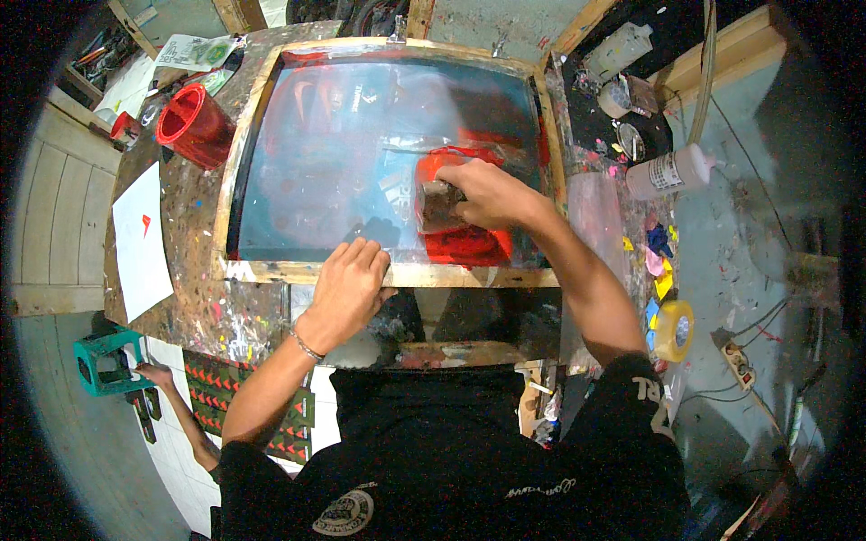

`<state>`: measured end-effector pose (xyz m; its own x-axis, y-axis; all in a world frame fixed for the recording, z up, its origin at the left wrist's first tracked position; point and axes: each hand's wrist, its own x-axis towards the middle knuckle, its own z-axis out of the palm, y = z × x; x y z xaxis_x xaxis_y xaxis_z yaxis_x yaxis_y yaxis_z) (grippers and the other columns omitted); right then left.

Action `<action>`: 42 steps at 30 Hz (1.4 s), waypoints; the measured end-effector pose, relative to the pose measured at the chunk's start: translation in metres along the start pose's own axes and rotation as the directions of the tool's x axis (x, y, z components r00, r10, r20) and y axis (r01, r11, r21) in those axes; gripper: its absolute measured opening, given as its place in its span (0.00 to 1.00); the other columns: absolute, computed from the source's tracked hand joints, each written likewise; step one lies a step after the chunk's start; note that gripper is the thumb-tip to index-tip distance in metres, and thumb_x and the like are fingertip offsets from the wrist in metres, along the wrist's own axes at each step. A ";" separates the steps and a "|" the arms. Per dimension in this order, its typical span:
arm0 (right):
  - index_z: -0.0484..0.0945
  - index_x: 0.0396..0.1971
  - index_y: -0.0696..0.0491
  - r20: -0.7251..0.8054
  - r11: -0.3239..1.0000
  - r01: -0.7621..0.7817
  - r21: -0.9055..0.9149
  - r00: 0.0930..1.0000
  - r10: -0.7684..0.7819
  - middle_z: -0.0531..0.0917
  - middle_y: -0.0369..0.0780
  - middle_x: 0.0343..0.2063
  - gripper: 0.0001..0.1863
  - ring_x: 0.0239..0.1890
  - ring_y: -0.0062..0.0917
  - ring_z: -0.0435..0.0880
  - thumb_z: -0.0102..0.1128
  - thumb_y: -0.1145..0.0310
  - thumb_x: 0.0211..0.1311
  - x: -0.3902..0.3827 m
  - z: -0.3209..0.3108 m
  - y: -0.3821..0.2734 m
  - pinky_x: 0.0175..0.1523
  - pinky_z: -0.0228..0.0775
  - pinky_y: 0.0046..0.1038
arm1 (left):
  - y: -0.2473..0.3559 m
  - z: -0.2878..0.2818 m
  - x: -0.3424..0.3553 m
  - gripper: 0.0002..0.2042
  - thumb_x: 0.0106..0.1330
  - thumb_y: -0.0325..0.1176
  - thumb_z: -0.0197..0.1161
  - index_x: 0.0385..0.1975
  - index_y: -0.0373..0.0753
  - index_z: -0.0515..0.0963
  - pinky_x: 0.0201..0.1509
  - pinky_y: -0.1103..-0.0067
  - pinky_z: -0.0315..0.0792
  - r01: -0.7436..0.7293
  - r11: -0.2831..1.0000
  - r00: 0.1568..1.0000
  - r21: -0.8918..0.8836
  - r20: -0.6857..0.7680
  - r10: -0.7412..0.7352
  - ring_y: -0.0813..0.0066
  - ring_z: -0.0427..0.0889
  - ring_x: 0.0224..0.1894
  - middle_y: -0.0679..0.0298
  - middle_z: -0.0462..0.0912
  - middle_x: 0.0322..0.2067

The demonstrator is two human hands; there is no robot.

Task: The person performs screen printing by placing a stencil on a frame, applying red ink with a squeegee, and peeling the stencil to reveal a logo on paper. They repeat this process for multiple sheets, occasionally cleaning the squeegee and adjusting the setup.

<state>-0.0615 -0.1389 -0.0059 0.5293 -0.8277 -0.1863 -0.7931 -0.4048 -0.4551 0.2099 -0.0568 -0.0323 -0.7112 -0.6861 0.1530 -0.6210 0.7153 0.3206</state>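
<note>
A wooden-framed printing screen lies on the worktable, its blue-grey mesh smeared with red. My right hand grips a small squeegee and holds it against the mesh, right of the middle. Wet red ink surrounds the squeegee's blade on the far, near and right sides. At the near rail, my left hand curls its fingers over the wood and holds the frame. The thumb lies on the near side of the rail. Whatever is under the screen is mostly hidden.
A red ink pot and a white sheet with a red mark are at the left. Bottles and a tape roll line the right. Another person's hand is beside a teal object, near printed dark pieces.
</note>
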 end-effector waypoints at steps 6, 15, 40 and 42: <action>0.76 0.40 0.60 0.016 0.999 0.013 0.035 1.000 -0.013 0.83 0.56 0.37 0.16 0.46 0.54 0.81 0.63 0.80 0.46 -0.023 -0.008 -0.002 0.50 0.73 0.47 | 0.000 0.002 0.000 0.21 0.44 0.34 0.78 0.34 0.33 0.76 0.46 0.68 0.70 0.003 1.000 1.000 -0.001 -0.003 -0.003 0.59 0.76 0.42 0.57 0.75 0.35; 0.78 0.45 0.62 -0.158 0.966 -0.211 0.148 0.959 0.234 0.85 0.56 0.35 0.21 0.41 0.49 0.86 0.70 0.70 0.51 -0.074 0.003 0.028 0.46 0.75 0.43 | -0.001 0.005 0.000 0.21 0.42 0.35 0.79 0.32 0.36 0.75 0.42 0.64 0.70 -0.004 1.000 0.998 -0.023 -0.061 0.003 0.56 0.75 0.38 0.58 0.73 0.32; 0.84 0.36 0.59 0.103 0.994 0.012 0.108 0.994 -0.023 0.87 0.52 0.36 0.20 0.42 0.47 0.87 0.74 0.63 0.43 -0.022 0.014 0.035 0.49 0.78 0.43 | -0.009 0.014 0.000 0.20 0.43 0.34 0.79 0.32 0.34 0.76 0.43 0.68 0.69 -0.024 0.999 0.999 -0.043 -0.048 0.021 0.60 0.75 0.40 0.59 0.75 0.32; 0.82 0.40 0.60 0.220 0.989 -0.031 0.143 0.975 -0.002 0.87 0.52 0.37 0.22 0.43 0.47 0.86 0.74 0.64 0.45 -0.017 0.011 0.036 0.50 0.75 0.42 | -0.009 0.015 0.000 0.20 0.43 0.34 0.79 0.32 0.35 0.76 0.43 0.68 0.68 -0.012 0.998 0.999 -0.061 -0.030 0.010 0.60 0.75 0.40 0.59 0.75 0.32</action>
<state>-0.0962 -0.1356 -0.0286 0.5840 -0.7210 -0.3729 -0.7576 -0.3193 -0.5692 0.2106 -0.0615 -0.0490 -0.7073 -0.6824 0.1843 -0.5912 0.7140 0.3750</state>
